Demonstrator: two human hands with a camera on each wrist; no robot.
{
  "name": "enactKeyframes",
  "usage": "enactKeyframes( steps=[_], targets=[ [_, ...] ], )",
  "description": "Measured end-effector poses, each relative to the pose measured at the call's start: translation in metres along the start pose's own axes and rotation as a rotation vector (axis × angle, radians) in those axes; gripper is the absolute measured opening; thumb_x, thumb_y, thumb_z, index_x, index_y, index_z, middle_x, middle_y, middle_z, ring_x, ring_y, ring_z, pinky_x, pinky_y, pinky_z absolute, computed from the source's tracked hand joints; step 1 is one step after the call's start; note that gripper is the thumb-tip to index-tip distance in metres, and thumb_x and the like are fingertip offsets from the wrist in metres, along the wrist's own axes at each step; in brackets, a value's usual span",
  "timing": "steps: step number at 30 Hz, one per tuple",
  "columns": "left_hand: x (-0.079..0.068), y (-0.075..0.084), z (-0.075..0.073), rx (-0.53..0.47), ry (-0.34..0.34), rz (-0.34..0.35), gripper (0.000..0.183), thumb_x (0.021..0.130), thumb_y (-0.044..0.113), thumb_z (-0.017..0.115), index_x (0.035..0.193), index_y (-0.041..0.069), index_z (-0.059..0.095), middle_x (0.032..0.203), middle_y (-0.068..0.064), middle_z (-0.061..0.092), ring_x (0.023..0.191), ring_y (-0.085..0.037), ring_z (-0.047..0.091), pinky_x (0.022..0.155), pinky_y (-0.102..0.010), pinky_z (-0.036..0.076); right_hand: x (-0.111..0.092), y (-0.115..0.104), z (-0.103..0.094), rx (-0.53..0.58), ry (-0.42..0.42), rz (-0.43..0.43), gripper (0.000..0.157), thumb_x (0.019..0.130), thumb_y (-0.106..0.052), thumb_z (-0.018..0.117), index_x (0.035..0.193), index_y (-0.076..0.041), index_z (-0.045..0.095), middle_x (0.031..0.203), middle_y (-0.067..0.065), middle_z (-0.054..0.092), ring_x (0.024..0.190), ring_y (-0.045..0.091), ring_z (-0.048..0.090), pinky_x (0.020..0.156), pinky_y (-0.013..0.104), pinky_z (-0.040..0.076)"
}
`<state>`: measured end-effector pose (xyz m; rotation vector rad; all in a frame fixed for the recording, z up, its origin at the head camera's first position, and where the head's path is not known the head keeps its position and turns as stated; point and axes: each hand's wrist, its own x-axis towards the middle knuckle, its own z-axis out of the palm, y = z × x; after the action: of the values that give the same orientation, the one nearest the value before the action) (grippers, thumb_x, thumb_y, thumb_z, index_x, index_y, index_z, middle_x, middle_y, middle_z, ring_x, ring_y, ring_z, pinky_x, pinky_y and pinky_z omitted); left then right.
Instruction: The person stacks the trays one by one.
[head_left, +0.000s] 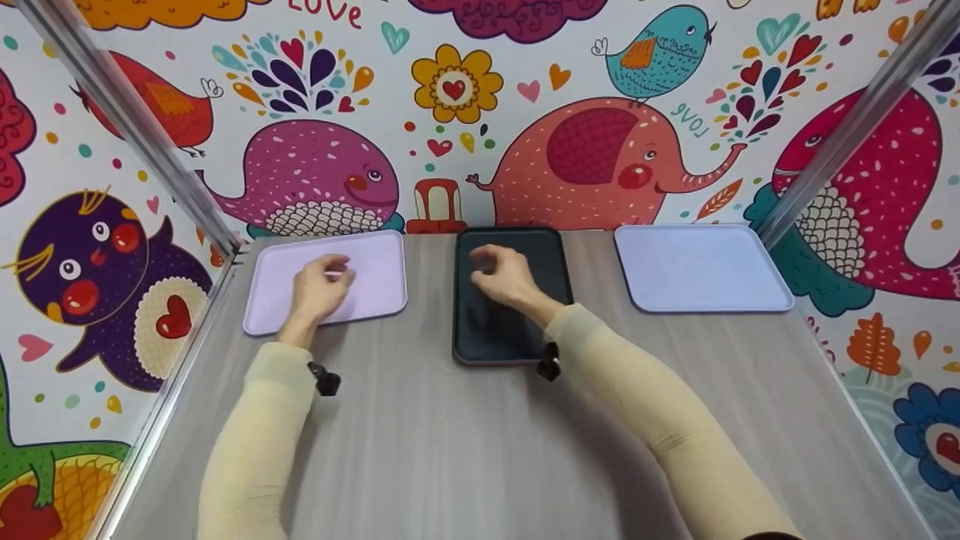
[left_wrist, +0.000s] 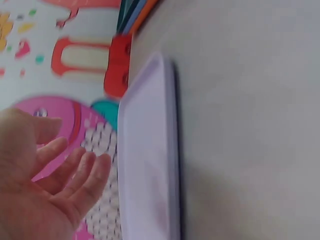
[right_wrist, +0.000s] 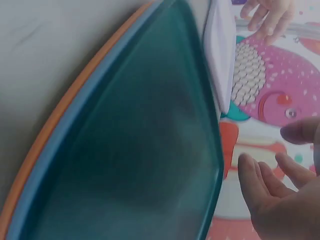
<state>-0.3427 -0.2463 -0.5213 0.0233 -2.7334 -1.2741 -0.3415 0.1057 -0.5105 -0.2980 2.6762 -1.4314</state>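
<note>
A pale lilac tray (head_left: pixel 375 292) lies at the back left of the table, set slightly askew. Above it hovers my left hand (head_left: pixel 321 289), fingers loosely curled and holding nothing; the left wrist view shows this hand (left_wrist: pixel 60 180) apart from the tray (left_wrist: pixel 147 150). In the middle stands a dark green tray (head_left: pixel 495 330), its short side toward me. My right hand (head_left: pixel 510 276) is over it, relaxed and without anything in its grasp. Seen from the right wrist, blue and orange edges (right_wrist: pixel 70 105) show beneath the dark green tray (right_wrist: pixel 135 125), like stacked trays.
A light blue tray (head_left: pixel 705 270) lies at the back right. Behind the trays rises a wall (head_left: pixel 450 165) printed with cartoon animals. Metal posts (head_left: pixel 142 127) stand at both back corners of the grey wood-grain table (head_left: pixel 450 442).
</note>
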Motion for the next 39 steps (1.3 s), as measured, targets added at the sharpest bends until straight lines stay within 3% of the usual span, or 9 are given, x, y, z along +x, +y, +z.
enactKeyframes(
  steps=[7, 13, 19, 22, 28, 37, 39],
  targets=[
    [-0.007, -0.033, -0.047, 0.049, 0.002, -0.09, 0.045, 0.109, 0.013, 0.065, 0.148, -0.009, 0.064, 0.146, -0.036, 0.068, 0.135, -0.053, 0.068, 0.12, -0.06, 0.055, 0.021, -0.029, 0.037, 0.11, -0.09, 0.137, 0.048, 0.104, -0.02, 0.077, 0.149, -0.009, 0.068, 0.153, 0.019, 0.069, 0.133, 0.032, 0.068, 0.117, 0.049, 0.061],
    [-0.005, -0.059, -0.071, 0.116, 0.032, -0.162, 0.047, 0.108, 0.015, 0.065, 0.148, -0.01, 0.063, 0.148, -0.038, 0.065, 0.137, -0.055, 0.066, 0.121, -0.062, 0.051, 0.035, -0.04, 0.059, 0.203, -0.132, 0.289, 0.059, 0.102, -0.024, 0.083, 0.155, -0.008, 0.063, 0.154, 0.016, 0.067, 0.132, 0.031, 0.071, 0.116, 0.046, 0.062],
    [0.0, -0.077, -0.081, 0.136, 0.007, -0.344, 0.055, 0.11, 0.024, 0.061, 0.157, -0.005, 0.058, 0.164, -0.034, 0.054, 0.153, -0.052, 0.052, 0.13, -0.062, 0.043, 0.042, -0.044, 0.083, 0.232, -0.119, 0.383, 0.065, 0.1, -0.025, 0.087, 0.157, -0.009, 0.061, 0.158, 0.015, 0.064, 0.129, 0.029, 0.074, 0.115, 0.046, 0.062],
    [0.001, -0.084, -0.085, 0.164, -0.001, -0.419, 0.057, 0.111, 0.025, 0.058, 0.16, -0.004, 0.054, 0.171, -0.034, 0.047, 0.16, -0.053, 0.043, 0.135, -0.064, 0.036, 0.042, -0.044, 0.098, 0.246, -0.141, 0.411, 0.068, 0.1, -0.028, 0.088, 0.159, -0.011, 0.06, 0.165, 0.015, 0.059, 0.141, 0.031, 0.068, 0.122, 0.049, 0.057],
    [0.001, -0.091, -0.084, 0.215, 0.032, -0.464, 0.062, 0.11, 0.026, 0.055, 0.164, -0.004, 0.048, 0.171, -0.036, 0.045, 0.16, -0.058, 0.036, 0.136, -0.066, 0.025, 0.042, -0.045, 0.117, 0.282, -0.154, 0.461, 0.07, 0.099, -0.03, 0.089, 0.16, -0.014, 0.059, 0.17, 0.015, 0.056, 0.152, 0.034, 0.058, 0.131, 0.054, 0.048],
    [0.001, -0.099, -0.087, 0.148, -0.023, -0.524, 0.066, 0.112, 0.026, 0.051, 0.168, -0.007, 0.039, 0.174, -0.035, 0.041, 0.164, -0.053, 0.037, 0.139, -0.061, 0.031, 0.046, -0.049, 0.129, 0.388, -0.181, 0.501, 0.074, 0.101, -0.028, 0.086, 0.166, -0.014, 0.052, 0.174, 0.014, 0.051, 0.157, 0.033, 0.053, 0.136, 0.053, 0.042],
    [0.007, -0.11, -0.086, 0.148, -0.024, -0.524, 0.065, 0.111, 0.026, 0.052, 0.167, -0.008, 0.041, 0.173, -0.034, 0.042, 0.164, -0.053, 0.037, 0.138, -0.061, 0.031, 0.045, -0.05, 0.131, 0.422, -0.182, 0.503, 0.075, 0.102, -0.027, 0.085, 0.167, -0.014, 0.051, 0.176, 0.014, 0.049, 0.159, 0.033, 0.052, 0.137, 0.053, 0.041]
  ],
)
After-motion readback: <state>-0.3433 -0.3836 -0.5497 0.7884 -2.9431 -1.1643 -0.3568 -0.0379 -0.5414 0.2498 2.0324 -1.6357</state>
